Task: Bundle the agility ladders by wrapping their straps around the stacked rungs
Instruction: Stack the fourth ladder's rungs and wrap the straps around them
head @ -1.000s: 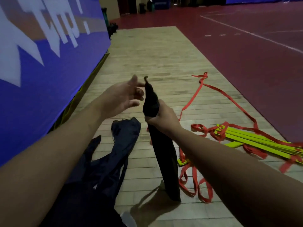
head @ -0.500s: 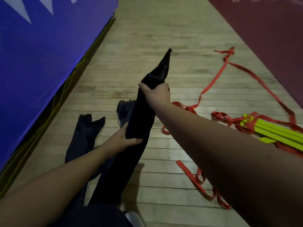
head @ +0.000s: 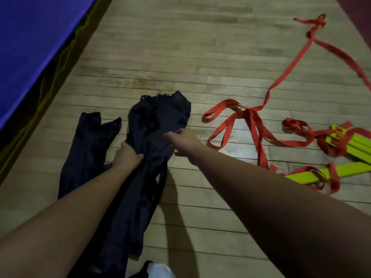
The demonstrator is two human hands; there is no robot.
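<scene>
Left hand curled round the middle of a dark bag, bunching it on the wooden floor. Right hand at the bag's right edge; pinching or only touching, cannot tell. Yellow rungs lie well apart at the right, loosely stacked. Red straps sprawl knotted between them and the bag (none wrapped yet). Risks: hauling a strap tightens that knot and skews the stack; near loops could catch the white shoe.
</scene>
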